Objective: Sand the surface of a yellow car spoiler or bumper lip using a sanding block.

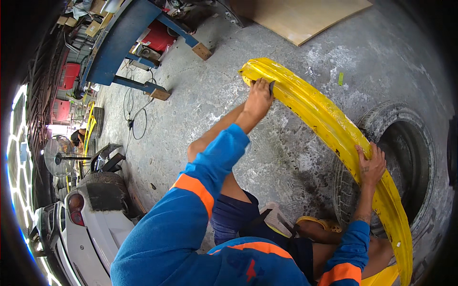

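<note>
A long, curved yellow body panel (320, 110) with a ridged face and scuffed, dark-specked edges runs from the upper middle down to the lower right. My left hand (259, 99) is closed round a small dark grey pad (272, 87), pressed to the panel near its far end; most of the pad is hidden by the fingers. Lower down, my right hand (371, 164) grips the panel, thumb on the left and fingers over its face. Behind that hand the panel lies across a worn tyre (421, 143).
A blue workbench (119, 45) with wood-footed legs stands at upper left, a cable (144, 125) beneath it. A plywood sheet (300, 19) lies at the top. Left are a fan (58, 156) and a silver car (90, 214). A person (78, 137) is farther back.
</note>
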Demonstrator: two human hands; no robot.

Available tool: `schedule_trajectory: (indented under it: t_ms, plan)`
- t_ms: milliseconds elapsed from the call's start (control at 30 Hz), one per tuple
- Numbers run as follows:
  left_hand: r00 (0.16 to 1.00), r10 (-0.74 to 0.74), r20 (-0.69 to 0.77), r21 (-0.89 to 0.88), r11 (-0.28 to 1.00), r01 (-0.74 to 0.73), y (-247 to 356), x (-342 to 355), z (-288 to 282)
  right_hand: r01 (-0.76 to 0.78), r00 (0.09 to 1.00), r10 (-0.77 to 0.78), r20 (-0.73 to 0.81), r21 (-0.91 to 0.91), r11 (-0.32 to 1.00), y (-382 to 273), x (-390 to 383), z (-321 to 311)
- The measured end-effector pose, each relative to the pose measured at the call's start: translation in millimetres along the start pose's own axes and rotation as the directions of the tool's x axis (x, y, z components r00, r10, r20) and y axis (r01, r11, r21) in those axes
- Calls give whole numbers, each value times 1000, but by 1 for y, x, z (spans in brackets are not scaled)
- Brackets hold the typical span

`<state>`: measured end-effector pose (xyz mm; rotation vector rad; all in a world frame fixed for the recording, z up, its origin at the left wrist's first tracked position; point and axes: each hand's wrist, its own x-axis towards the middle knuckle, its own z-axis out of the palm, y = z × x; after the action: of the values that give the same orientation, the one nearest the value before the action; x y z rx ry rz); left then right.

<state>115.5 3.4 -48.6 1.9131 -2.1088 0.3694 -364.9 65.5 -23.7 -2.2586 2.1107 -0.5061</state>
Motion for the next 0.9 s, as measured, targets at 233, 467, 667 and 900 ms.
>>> schedule_trajectory:
  t_ms: [233, 467, 667, 900]
  plan:
    - [982, -67, 179, -215, 971, 105, 3, 7, -19, -27, 1000, 27, 12, -25, 999, -2, 2, -2]
    - [995, -98, 19, -326, 940, 99, 4, -7, -9, -10, 999, 11, 36, -14, 1000, 0, 1, -2]
    - [1000, 22, -5, -347, 938, -23, -18, -5, -30, 21, 999, -20, 48, -14, 1000, 1, 1, 1]
    - [990, 132, -41, -188, 973, -137, -5, -18, -18, 44, 999, -45, 6, 40, 998, 1, 3, 2]
